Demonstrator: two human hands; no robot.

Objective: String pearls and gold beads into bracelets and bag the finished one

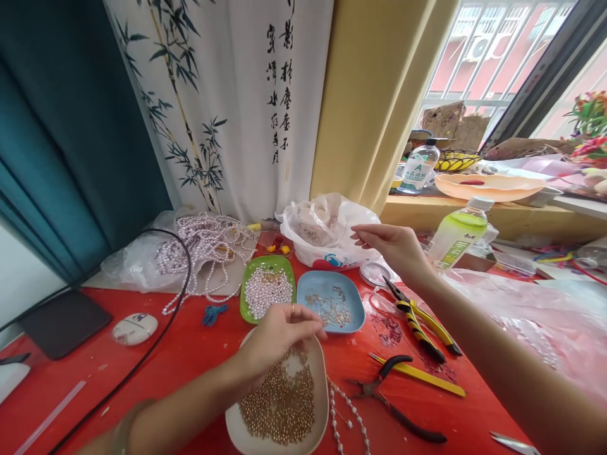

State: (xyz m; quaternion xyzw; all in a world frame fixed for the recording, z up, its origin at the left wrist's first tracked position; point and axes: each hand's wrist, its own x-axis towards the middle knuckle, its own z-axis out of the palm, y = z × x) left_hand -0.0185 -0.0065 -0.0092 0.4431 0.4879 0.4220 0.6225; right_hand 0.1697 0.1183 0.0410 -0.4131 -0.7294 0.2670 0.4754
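A: What is the left hand [279, 332] doing?

B: It hangs just over the cream oval dish of tiny gold beads [283, 404]. The fingers are curled in and the tips are pinched close together. It may be pinching a gold bead, but that is too small to tell.

A: And the right hand [393, 246]?

B: It is up in the air, near the white plastic bag [327, 230]. The fingers are spread a little and loose. It holds nothing.

A: What is near the hands?

B: A green dish of white pearls [267, 287] and a blue dish of little metal bits [332, 302] sit side by side on the red bench [190, 354], just past the gold bead dish. Yellow-handled pliers [420, 319] lie under the right arm. Black-handled pliers [393, 395] lie to the right of the gold bead dish.

A: Can you read any words?

B: The white curtain with painted bamboo [227, 95] has black Chinese writing down it, but I cannot read it. The clear bottle with a green label [458, 237] has print too small to read. The bag has faint marks I cannot make out
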